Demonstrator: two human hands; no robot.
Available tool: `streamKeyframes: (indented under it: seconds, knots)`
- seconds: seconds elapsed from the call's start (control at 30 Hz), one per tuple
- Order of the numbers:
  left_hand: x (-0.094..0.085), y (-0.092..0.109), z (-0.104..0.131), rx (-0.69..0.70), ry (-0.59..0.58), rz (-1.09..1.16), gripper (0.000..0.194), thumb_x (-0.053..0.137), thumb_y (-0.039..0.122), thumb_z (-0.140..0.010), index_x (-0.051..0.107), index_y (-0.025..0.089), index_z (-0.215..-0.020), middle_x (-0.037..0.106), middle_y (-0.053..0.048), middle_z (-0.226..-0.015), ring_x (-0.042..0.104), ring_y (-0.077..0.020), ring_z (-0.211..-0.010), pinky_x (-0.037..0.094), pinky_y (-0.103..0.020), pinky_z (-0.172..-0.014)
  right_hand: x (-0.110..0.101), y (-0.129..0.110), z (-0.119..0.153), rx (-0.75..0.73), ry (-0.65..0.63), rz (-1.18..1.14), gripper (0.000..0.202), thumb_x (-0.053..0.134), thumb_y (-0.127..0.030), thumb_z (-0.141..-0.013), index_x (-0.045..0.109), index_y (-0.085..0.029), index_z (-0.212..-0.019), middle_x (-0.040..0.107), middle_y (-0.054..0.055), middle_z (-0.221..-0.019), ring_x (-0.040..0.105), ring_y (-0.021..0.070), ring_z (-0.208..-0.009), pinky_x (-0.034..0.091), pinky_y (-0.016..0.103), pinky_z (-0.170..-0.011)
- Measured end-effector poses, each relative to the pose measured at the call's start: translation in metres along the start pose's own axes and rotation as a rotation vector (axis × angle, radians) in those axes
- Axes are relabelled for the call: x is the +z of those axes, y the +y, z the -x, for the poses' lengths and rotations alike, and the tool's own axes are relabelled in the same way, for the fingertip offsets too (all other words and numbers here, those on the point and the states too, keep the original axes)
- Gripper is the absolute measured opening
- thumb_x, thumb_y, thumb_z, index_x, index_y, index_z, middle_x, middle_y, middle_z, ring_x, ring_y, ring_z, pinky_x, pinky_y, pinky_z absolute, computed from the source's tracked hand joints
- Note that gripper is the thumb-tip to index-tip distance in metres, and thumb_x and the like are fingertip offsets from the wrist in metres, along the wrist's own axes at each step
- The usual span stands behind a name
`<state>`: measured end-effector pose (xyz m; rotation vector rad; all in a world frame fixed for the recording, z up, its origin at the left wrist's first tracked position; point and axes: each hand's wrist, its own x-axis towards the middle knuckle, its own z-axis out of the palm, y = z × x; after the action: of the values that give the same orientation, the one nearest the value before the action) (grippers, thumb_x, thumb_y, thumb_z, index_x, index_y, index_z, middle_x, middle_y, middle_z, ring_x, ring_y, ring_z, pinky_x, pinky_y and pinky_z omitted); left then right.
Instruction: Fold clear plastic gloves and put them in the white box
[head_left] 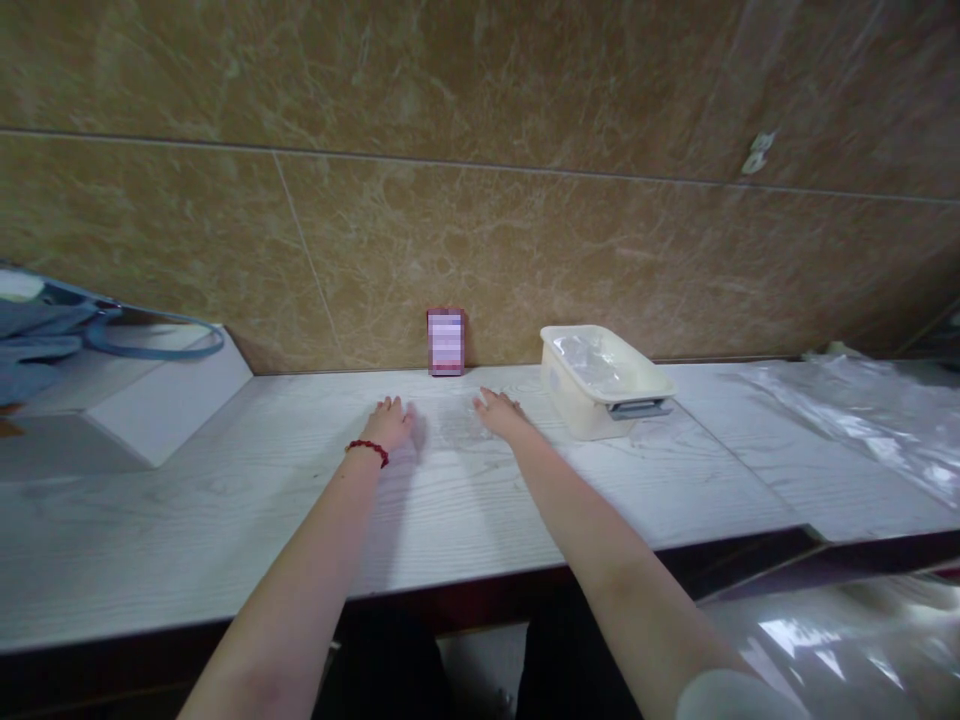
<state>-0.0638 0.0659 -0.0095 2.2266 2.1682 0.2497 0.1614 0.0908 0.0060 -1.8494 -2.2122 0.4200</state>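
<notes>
My left hand (391,424), with a red beaded bracelet (367,450) at its wrist, is over the pale wood-grain tabletop (300,530). Its fingers are apart and hold nothing that I can see. A flat, transparent piece of plastic (459,422), hard to make out, lies between the two hands. At its right side is my right hand (499,413), fingers stretched forward and apart; whether they touch the plastic is unclear. Beyond the hands, a phone (447,345) in a dark red case leans upright against the wall, its screen blurred.
Right of my right hand stands a cream plastic bin (589,405) with clear plastic inside and a grey handle. Clear plastic sheeting (885,410) is heaped farther right. A white box (172,395) with blue fabric (45,335) stands left. The marbled wall (390,240) bounds the back.
</notes>
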Motion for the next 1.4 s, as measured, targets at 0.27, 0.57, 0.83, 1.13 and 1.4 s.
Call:
streamKeyframes:
  seconds: [0.27,0.57,0.83,1.13,1.4]
  knots:
    - [-0.011,0.033,0.046,0.254,-0.177,-0.036,0.062,0.025,0.05,-0.081,0.023,0.014,-0.131,0.021,-0.013,-0.138,0.015,-0.0239,-0.127,0.016,-0.045,-0.099,-0.006,0.012,0.014,-0.21,0.0,0.016,0.05,0.027,-0.041,-0.084,0.033,-0.017,-0.127,0.036,0.007,-0.132,0.027,0.0213,-0.122,0.023,0.036,-0.097]
    - [-0.009,0.045,0.072,0.329,-0.145,-0.072,0.051,0.024,0.038,-0.084,0.03,0.014,-0.129,0.027,-0.009,-0.136,0.021,-0.0194,-0.125,0.016,-0.04,-0.101,-0.004,0.018,0.049,-0.451,-0.129,0.127,0.052,0.027,-0.043,-0.084,0.026,-0.021,-0.131,0.023,0.004,-0.138,0.012,0.0191,-0.127,0.014,0.043,-0.1]
    - [-0.005,0.047,0.076,0.354,-0.093,-0.082,0.044,0.022,0.022,-0.084,0.04,0.014,-0.123,0.039,-0.006,-0.13,0.033,-0.0166,-0.12,0.021,-0.037,-0.1,-0.001,0.024,0.059,-0.492,-0.064,0.183,0.047,0.028,-0.033,-0.084,0.03,-0.019,-0.129,0.032,0.003,-0.134,0.02,0.0198,-0.125,0.015,0.045,-0.1]
    - [-0.015,0.045,0.075,0.341,0.009,-0.039,0.04,0.028,0.026,-0.083,0.049,0.016,-0.115,0.048,-0.006,-0.122,0.044,-0.0164,-0.111,0.03,-0.03,-0.096,-0.009,0.018,0.057,-0.46,-0.011,0.157,0.045,0.029,-0.035,-0.084,0.034,-0.022,-0.127,0.035,0.002,-0.133,0.021,0.0201,-0.124,0.014,0.043,-0.1]
    - [-0.004,0.071,0.016,0.171,0.036,-0.038,0.043,0.027,0.022,-0.083,0.039,0.01,-0.123,0.04,-0.01,-0.129,0.035,-0.0219,-0.118,0.028,-0.038,-0.096,0.013,-0.023,0.018,-0.386,0.01,0.145,0.045,0.025,-0.03,-0.085,0.031,-0.016,-0.128,0.031,0.007,-0.134,0.024,0.0201,-0.123,0.018,0.043,-0.099]
